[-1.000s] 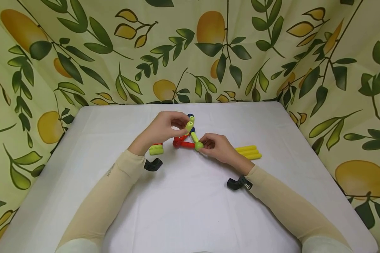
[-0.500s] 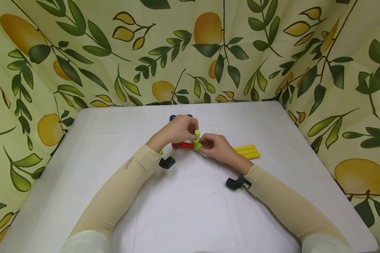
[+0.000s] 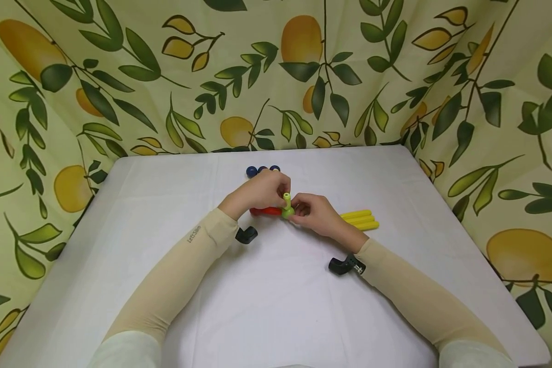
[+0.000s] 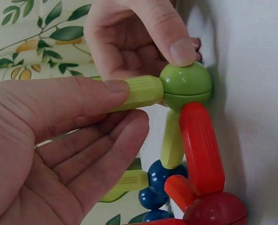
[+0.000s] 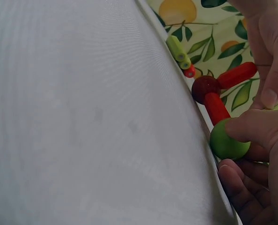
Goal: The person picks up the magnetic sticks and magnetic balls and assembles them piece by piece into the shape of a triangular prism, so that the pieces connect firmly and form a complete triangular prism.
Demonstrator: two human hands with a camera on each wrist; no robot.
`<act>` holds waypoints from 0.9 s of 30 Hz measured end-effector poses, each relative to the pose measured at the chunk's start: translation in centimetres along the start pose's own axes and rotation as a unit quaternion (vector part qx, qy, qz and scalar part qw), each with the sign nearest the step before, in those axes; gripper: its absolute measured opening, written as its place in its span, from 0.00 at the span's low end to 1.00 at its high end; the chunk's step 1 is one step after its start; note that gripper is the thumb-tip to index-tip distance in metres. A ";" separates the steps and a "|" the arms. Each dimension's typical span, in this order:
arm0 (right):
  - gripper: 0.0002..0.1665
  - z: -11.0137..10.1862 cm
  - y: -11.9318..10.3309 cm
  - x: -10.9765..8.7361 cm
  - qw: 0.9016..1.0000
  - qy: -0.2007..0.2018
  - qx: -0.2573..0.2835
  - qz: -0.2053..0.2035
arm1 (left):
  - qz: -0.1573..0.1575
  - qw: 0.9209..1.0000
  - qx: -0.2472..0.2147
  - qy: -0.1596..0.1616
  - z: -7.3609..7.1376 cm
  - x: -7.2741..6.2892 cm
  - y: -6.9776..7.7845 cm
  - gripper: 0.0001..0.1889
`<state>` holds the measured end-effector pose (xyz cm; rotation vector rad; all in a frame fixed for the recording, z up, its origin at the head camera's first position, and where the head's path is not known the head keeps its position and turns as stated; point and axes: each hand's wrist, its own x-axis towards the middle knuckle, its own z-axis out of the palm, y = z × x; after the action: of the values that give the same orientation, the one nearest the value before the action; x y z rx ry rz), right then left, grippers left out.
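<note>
My left hand (image 3: pixel 268 190) pinches a yellow-green stick (image 4: pixel 146 90) between thumb and fingers. The stick stands upright, its lower end against the top of a green ball (image 4: pixel 186 84). From the other side, my right hand (image 3: pixel 318 214) holds that ball steady with thumb and fingers. A red stick (image 4: pixel 202 150) joins the green ball to a red ball (image 5: pixel 206 89), and another yellow-green stick (image 4: pixel 173 140) runs to a blue ball (image 4: pixel 160 174). More sticks rise from the red and blue balls. In the head view my left hand hides much of this frame.
Loose blue balls (image 3: pixel 251 171) sit behind the frame. Several yellow sticks (image 3: pixel 361 220) lie right of my right hand. Loose yellow-green sticks (image 5: pixel 176 48) and a red stick (image 5: pixel 189 71) lie to the left. A patterned cloth (image 3: pixel 239 76) hangs behind the white table (image 3: pixel 267 296).
My left hand has moved right and toward me, bringing the yellow-green stick onto the green ball, where it now stands straighter. My right hand has stayed at the ball.
</note>
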<state>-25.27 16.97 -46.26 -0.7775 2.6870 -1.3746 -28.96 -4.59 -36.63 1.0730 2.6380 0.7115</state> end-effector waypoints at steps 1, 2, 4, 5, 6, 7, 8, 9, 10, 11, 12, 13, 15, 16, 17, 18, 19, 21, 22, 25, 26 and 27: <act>0.12 0.0 0.0 0.0 1.000 0.000 -0.001 0.000 | 0.000 1.000 0.004 -0.001 0.0 0.0 0.0 0.07; 0.13 0.0 -0.1 0.0 1.000 0.000 -0.001 -0.001 | 0.000 1.000 0.009 -0.002 0.0 0.1 0.1 0.07; 0.13 -0.1 -0.1 0.0 1.000 0.001 -0.002 -0.003 | 0.003 1.000 0.017 -0.003 0.0 0.1 0.2 0.07; 0.13 -0.1 -0.2 0.0 1.000 0.003 -0.001 -0.004 | 0.004 1.000 0.021 -0.003 0.0 0.2 0.3 0.07; 0.12 -0.1 -0.2 0.0 1.000 0.003 0.000 -0.005 | 0.005 1.000 0.024 -0.005 0.0 0.2 0.4 0.07; 0.12 -0.1 -0.2 0.0 1.000 0.003 0.000 -0.006 | 0.004 1.000 0.026 -0.006 -0.1 0.2 0.5 0.07; 0.12 -0.1 -0.2 0.0 1.000 0.003 0.001 -0.006 | 0.003 1.000 0.028 -0.008 -0.1 0.2 0.5 0.07; 0.12 -0.1 -0.2 0.0 1.000 0.002 0.002 -0.007 | 0.002 1.000 0.029 -0.010 -0.1 0.1 0.6 0.07; 0.12 -0.1 -0.1 0.0 1.000 0.001 0.002 -0.007 | -0.001 0.999 0.030 -0.011 -0.1 0.1 0.7 0.07; 0.12 -0.1 -0.1 0.0 1.000 -0.001 0.001 -0.007 | -0.004 0.999 0.030 -0.012 -0.1 0.1 0.7 0.07; 0.12 -0.1 -0.1 0.0 1.000 -0.002 0.000 -0.008 | -0.006 0.999 0.031 -0.013 -0.1 0.0 0.7 0.07; 0.12 -0.1 -0.1 0.0 1.000 -0.003 -0.002 -0.008 | -0.007 0.999 0.032 -0.012 -0.1 0.0 0.7 0.07; 0.12 -0.1 -0.1 0.1 1.000 -0.001 -0.002 -0.009 | -0.005 0.999 0.033 -0.010 -0.1 0.1 0.8 0.07; 0.12 -0.1 -0.1 0.0 1.000 0.000 -0.003 -0.009 | -0.004 0.999 0.034 -0.009 -0.1 0.1 0.7 0.07; 0.12 -0.1 -0.1 0.0 1.000 0.001 -0.003 -0.009 | -0.003 0.999 0.034 -0.009 -0.1 0.1 0.7 0.07; 0.12 -0.2 -0.1 0.0 1.000 0.002 -0.003 -0.010 | -0.002 0.999 0.035 -0.008 -0.1 0.1 0.8 0.08; 0.12 -0.2 -0.2 0.0 1.000 0.002 -0.002 -0.011 | -0.002 0.999 0.034 -0.008 -0.1 0.2 0.8 0.08; 0.12 -0.2 -0.2 0.0 1.000 0.002 0.000 -0.011 | 0.000 0.999 0.031 -0.011 -0.2 0.2 0.8 0.07; 0.12 -0.2 -0.1 0.0 1.000 0.001 -0.002 -0.010 | -0.001 0.999 0.029 -0.013 -0.2 0.2 0.8 0.07; 0.12 -0.2 -0.1 0.0 1.000 -0.003 -0.003 -0.006 | -0.005 1.000 0.024 -0.020 -0.2 0.2 0.9 0.06; 0.12 -0.1 -0.1 0.0 1.000 -0.004 -0.004 -0.005 | -0.006 0.999 0.024 -0.020 -0.2 0.2 0.8 0.06; 0.12 -0.1 -0.1 0.0 1.000 -0.005 -0.005 -0.005 | -0.008 0.999 0.025 -0.020 -0.2 0.1 0.8 0.06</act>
<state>-25.31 17.01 -46.12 -0.7968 2.6889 -1.3565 -28.64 -4.07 -36.04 1.0668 2.6403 0.6189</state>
